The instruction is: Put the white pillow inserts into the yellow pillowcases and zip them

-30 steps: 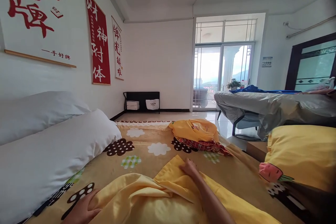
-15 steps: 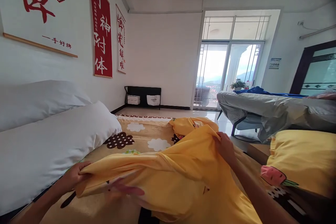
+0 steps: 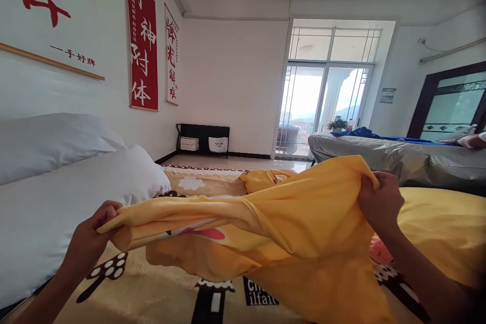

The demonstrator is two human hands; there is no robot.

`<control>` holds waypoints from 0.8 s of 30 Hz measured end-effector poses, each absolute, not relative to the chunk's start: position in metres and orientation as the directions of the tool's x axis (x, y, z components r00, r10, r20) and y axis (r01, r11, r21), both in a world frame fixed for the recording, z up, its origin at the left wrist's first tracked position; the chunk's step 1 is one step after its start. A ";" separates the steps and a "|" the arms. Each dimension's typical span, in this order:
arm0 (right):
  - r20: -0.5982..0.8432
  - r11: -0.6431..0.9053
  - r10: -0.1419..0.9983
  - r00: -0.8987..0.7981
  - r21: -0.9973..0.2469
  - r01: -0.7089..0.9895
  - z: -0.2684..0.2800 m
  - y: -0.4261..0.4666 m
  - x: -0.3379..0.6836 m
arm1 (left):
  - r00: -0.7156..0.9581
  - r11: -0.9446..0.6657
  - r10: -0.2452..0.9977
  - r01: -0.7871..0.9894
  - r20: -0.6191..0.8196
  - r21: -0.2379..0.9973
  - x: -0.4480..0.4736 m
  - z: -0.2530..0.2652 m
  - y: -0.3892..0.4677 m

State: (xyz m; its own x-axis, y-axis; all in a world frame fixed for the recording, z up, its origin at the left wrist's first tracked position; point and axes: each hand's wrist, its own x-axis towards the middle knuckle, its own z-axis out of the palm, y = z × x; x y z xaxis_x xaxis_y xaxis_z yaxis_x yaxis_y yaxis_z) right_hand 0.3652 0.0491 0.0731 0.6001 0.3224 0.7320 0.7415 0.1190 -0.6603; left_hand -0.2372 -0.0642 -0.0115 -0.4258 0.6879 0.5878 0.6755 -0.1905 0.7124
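A yellow pillowcase point(image 3: 304, 212) with a pink print is stretched between my two hands above the bed. My left hand point(image 3: 96, 230) pinches its left edge, close to the white pillows point(image 3: 91, 187). Gathered folds run from there towards the middle. My right hand point(image 3: 381, 202) is closed on the upper right corner, raised a little higher than the left. The lower part of the cloth hangs loose over the patterned beige blanket point(image 3: 159, 293). Behind my right forearm lies a plump yellow pillow point(image 3: 444, 223), partly hidden.
A folded yellow cloth point(image 3: 261, 180) lies further up the bed. At the back right stands a plastic-covered table point(image 3: 379, 154) with blue material point(image 3: 353, 132) on it. Another person's hand point(image 3: 473, 140) shows at the far right edge. A low black rack point(image 3: 203, 139) stands by the wall.
Both hands have risen, and my right hand has moved out to the right, pulling the pillowcase wider and tighter. Another person's hand has come into view at the right.
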 end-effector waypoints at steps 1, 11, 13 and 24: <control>0.731 0.115 0.324 0.601 -0.661 0.742 0.074 0.050 0.366 | -0.447 -0.189 0.643 0.695 0.622 0.694 -0.238 -0.010 -0.071; 0.658 0.069 0.423 0.623 -0.709 0.702 0.061 0.059 0.375 | 0.248 -0.292 0.954 0.644 0.168 0.707 -0.230 -0.058 -0.090; 0.673 0.082 0.462 0.578 -0.681 0.727 0.065 0.056 0.372 | 0.363 -0.258 0.932 0.683 -0.011 0.684 -0.220 -0.067 -0.091; 0.758 0.131 0.410 0.508 -0.600 0.790 0.092 0.030 0.356 | 0.095 0.113 0.977 0.524 -0.190 0.844 -0.165 -0.139 -0.007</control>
State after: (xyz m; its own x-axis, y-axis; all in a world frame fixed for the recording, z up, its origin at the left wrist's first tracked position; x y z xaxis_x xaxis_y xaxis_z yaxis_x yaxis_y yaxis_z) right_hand 0.3558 0.0303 0.0917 0.5078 0.4096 0.7579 0.7895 0.1308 -0.5996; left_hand -0.1646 -0.0074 -0.1388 0.0951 0.9772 -0.1896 0.5242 0.1128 0.8441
